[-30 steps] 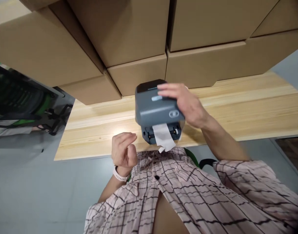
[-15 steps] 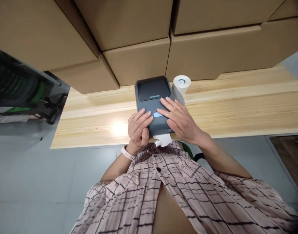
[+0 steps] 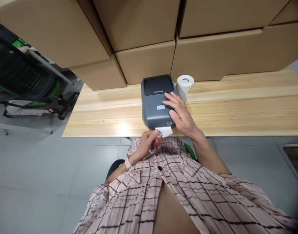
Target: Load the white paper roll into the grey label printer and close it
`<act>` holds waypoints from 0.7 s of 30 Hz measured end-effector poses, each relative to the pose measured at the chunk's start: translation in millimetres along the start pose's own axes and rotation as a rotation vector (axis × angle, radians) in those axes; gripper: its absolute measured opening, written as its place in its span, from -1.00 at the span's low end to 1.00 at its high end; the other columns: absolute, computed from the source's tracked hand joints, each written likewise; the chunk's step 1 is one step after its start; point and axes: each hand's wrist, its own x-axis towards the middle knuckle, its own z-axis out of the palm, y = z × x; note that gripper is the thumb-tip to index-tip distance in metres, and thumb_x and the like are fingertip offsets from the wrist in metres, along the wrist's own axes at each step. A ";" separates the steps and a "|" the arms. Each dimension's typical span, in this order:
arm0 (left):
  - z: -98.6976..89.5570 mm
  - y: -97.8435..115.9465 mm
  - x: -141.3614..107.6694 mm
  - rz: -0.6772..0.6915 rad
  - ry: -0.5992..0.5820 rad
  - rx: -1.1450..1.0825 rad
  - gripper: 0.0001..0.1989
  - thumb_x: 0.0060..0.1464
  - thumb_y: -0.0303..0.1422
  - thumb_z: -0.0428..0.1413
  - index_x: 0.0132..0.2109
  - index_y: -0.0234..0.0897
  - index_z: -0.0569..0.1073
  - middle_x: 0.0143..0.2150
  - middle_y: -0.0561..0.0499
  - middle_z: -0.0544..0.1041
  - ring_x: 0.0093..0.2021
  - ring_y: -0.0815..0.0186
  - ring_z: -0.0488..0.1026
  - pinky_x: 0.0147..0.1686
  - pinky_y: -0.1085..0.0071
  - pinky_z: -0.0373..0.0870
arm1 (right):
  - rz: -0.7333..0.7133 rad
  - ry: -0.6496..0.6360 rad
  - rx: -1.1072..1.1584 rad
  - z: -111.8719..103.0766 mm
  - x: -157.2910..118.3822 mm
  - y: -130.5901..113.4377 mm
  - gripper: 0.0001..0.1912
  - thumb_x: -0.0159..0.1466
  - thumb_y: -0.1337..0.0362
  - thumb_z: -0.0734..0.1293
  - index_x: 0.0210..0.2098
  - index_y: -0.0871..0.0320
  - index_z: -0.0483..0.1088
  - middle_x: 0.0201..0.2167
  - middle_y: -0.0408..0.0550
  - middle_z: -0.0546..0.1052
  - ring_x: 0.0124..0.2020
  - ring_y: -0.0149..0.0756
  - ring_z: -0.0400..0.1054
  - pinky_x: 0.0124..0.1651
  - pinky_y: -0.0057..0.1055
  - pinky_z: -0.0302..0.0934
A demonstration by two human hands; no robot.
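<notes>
Printer [image 3: 151,110] closed up on the table [image 3: 236,110], paper strip [image 3: 166,131] still poking from its front! Left hand [image 3: 149,141] pinches that strip; right hand [image 3: 182,117], fingers loosely apart, rests atop the printer, white roll [image 3: 185,89] just beside it.

Brown cardboard boxes [image 3: 145,61] line the far edge of the worktop [image 3: 236,110]; past its left edge, a black-and-green chair [image 3: 29,76] stands on the grey floor [image 3: 39,165].

On my feed, pale lettering [image 3: 158,91] along the dark panel [image 3: 158,84] of the grey printer [image 3: 152,113] looks like NIIMBOT, too small to be certain; I can't decipher the oval sign [image 3: 170,123] near its front edge.
</notes>
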 end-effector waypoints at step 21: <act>-62.3 25.7 12.8 0.303 0.616 -0.036 -0.54 0.24 0.02 0.18 -0.44 -0.24 0.53 -0.63 0.11 0.33 -0.61 0.41 0.23 -0.54 0.42 0.20 | -0.095 -0.039 0.000 -22.0 1.6 -3.7 -0.42 0.55 -0.21 0.13 0.45 -0.24 0.28 0.65 -0.11 0.10 0.65 0.08 -0.01 0.57 0.35 0.05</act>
